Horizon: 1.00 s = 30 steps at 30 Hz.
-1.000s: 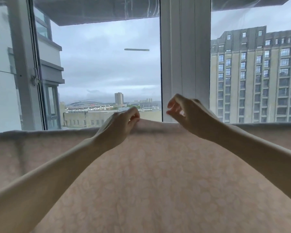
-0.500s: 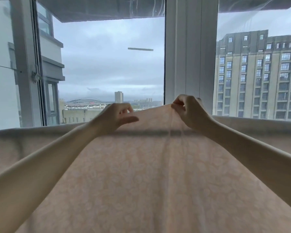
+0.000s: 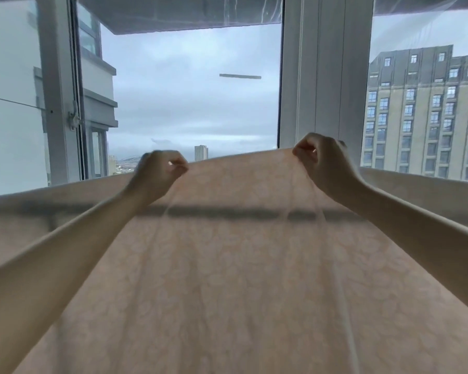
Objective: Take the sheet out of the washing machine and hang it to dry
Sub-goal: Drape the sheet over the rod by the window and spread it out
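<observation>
A pale pink sheet (image 3: 238, 279) with a faint flower print fills the lower half of the view, draped over a horizontal rail (image 3: 227, 213) that shows through it as a dark band. My left hand (image 3: 160, 171) pinches the sheet's top edge left of centre; it is blurred. My right hand (image 3: 323, 160) grips the same edge further right. Between the two hands the edge is lifted above the rail and pulled taut. The washing machine is out of view.
Large windows stand just beyond the sheet, with a white frame post (image 3: 324, 76) behind my right hand and a window latch (image 3: 73, 120) at the left. Outside are a tall apartment block (image 3: 427, 114) and a grey sky.
Both hands have moved apart along the top edge, and each now holds it. The edge has risen between them, so the dark rail shows through the cloth.
</observation>
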{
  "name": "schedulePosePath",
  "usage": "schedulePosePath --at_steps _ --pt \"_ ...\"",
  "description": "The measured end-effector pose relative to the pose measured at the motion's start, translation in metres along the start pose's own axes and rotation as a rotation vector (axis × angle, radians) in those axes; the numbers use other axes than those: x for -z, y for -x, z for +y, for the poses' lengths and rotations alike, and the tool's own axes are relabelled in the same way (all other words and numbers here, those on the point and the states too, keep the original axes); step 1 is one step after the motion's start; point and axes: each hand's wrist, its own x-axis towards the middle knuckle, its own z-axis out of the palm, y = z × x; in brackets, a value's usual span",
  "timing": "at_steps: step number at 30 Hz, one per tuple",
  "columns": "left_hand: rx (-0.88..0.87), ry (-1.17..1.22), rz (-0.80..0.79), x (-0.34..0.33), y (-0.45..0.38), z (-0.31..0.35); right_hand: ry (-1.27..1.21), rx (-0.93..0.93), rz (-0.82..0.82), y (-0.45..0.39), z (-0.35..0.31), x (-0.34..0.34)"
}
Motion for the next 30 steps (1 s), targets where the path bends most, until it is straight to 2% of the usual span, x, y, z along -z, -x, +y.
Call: schedulePosePath --at_steps 3,5,8,10,15,23,27,30 --pt "0.08 -0.04 -0.242 -0.014 0.005 -0.012 0.086 -0.009 -0.324 0.013 0.015 -0.01" --pt "0.085 -0.037 -0.34 -0.01 0.005 -0.016 0.068 -0.032 -0.499 0.019 0.019 -0.009" --pt "0.082 0.013 -0.477 -0.001 0.006 -0.016 0.023 -0.069 -0.583 0.021 0.016 -0.005" --pt "0.096 0.107 -0.487 0.003 0.013 -0.016 0.016 -0.068 -0.583 0.025 0.012 -0.002" --pt "0.126 0.231 -0.301 0.013 0.033 -0.017 0.024 -0.031 -0.511 0.035 0.007 -0.001" --pt "0.144 0.284 -0.473 0.029 0.044 -0.008 -0.177 0.153 -0.507 0.053 -0.013 0.001" --pt "0.153 0.331 -0.391 0.029 0.042 -0.01 -0.097 0.182 -0.362 0.052 -0.012 -0.002" --pt "0.111 0.224 -0.252 0.024 0.027 -0.004 -0.077 0.195 -0.27 0.035 -0.019 -0.006"
